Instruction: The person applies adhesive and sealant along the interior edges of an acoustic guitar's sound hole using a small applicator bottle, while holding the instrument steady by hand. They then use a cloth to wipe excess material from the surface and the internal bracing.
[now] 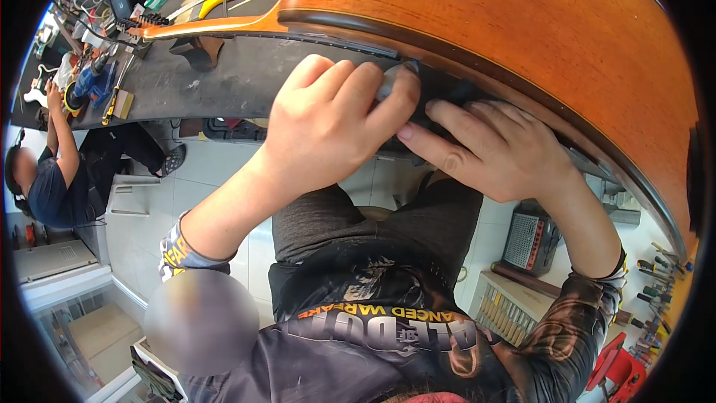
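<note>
An orange-brown acoustic guitar [462, 15] lies across the dark workbench [261, 75], with its neck [212, 27] pointing left. My left hand [328, 108] is at the guitar's near edge, close to the body end of the fretboard. Its fingers are curled in and pinch a small pale blue-grey piece [385, 82], mostly hidden, whose kind I cannot make out. Beside it, my right hand [500, 142] has its fingers stretched out and partly spread along the guitar's lower edge. Nothing shows in its grasp; whether the fingertips touch the guitar is hidden.
Behind the neck lies a yellow-handled tool [224, 1]. A brown curved block [200, 52] sits below the neck. At the far left are a blue power drill [93, 75] and a seated person [60, 172]. An amplifier [528, 239] stands on the floor at right.
</note>
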Motion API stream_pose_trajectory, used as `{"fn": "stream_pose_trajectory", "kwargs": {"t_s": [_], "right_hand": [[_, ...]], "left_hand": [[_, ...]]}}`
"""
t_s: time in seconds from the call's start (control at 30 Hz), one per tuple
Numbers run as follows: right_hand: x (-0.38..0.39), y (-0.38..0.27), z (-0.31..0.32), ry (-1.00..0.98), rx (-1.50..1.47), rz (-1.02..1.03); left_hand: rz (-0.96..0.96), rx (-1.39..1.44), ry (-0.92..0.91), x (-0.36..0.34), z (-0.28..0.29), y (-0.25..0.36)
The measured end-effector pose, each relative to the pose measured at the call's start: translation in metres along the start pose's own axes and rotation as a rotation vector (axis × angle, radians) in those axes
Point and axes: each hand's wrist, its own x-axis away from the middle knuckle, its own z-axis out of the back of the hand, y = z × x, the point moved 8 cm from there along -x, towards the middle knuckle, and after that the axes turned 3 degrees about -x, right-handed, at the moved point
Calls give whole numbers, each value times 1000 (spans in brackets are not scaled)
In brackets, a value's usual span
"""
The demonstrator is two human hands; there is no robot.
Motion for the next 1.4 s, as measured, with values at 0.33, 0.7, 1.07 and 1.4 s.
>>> {"fn": "stream_pose_trajectory", "kwargs": {"t_s": [0.33,0.7,1.07,1.4], "right_hand": [[1,4,-3,-67,-18,-4],[-2,1,4,-40,-7,-1],[-1,4,4,-57,-4,-19],[2,3,2,-73,-44,-37]], "left_hand": [[48,87,9,-1,-13,1],[80,185,121,3,-24,1],[129,213,54,3,-29,-2],[176,246,89,11,-26,-6]]}}
